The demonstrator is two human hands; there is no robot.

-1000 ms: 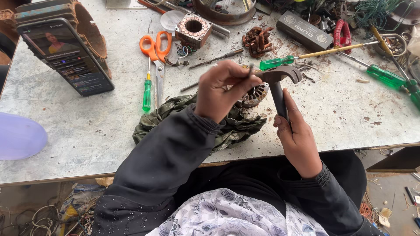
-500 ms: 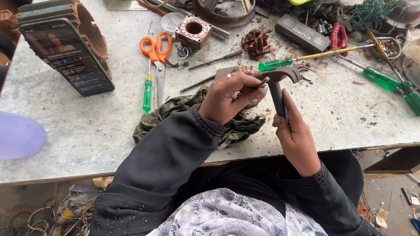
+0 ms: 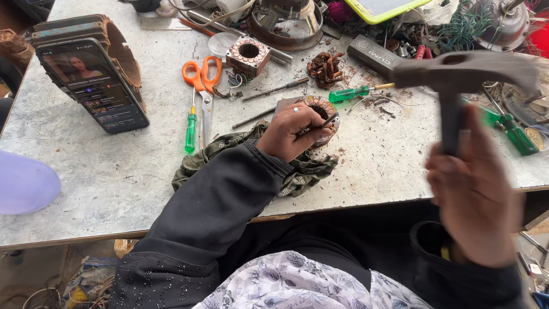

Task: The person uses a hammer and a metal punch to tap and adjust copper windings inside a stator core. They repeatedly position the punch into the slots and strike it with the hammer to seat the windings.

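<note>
Seen from the head camera: left hand [image 3: 293, 133] pinching a thin metal punch [image 3: 327, 122] against a round copper-wound stator [image 3: 321, 109], resting partly on a crumpled green cloth [image 3: 297, 171] at the middle of the grey tabletop [image 3: 103, 171]. Right hand [image 3: 474, 189], blurred, clenched around the handle of one claw hammer [image 3: 463, 74], raised near the lens above the tabletop's right side. Counted elsewhere: one pair of orange scissors [image 3: 201, 77], three green-handled screwdrivers at [image 3: 190, 129], [image 3: 351, 93] and [image 3: 514, 134], a second square stator [image 3: 248, 54], one phone [image 3: 94, 86] propped at left. Far-edge clutter too tangled to make out; purple object [image 3: 23, 183] cut off at left.
</note>
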